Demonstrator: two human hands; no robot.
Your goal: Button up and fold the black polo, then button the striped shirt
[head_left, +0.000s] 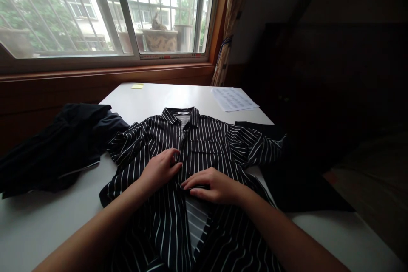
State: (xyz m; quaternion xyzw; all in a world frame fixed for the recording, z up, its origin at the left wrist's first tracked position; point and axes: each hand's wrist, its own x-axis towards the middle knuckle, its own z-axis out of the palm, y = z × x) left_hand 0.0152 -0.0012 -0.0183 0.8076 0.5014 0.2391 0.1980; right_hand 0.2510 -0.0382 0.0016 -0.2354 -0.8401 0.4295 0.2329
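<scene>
A black shirt with white stripes lies front up, its collar away from me and its sleeves out to the sides. The upper front edges meet; lower down the front gapes and shows the paler inside. My left hand rests on the shirt beside the button edge, thumb and fingers apart. Lower and to the right, my right hand has its fingers over the front edge and its thumb beneath them, with shirt cloth at the fingertips. Exactly what lies between those fingertips is partly hidden.
The white table carries a heap of dark clothes at left and a dark cloth under the right sleeve. Printed papers and yellow sticky notes lie at the back. A barred window stands beyond.
</scene>
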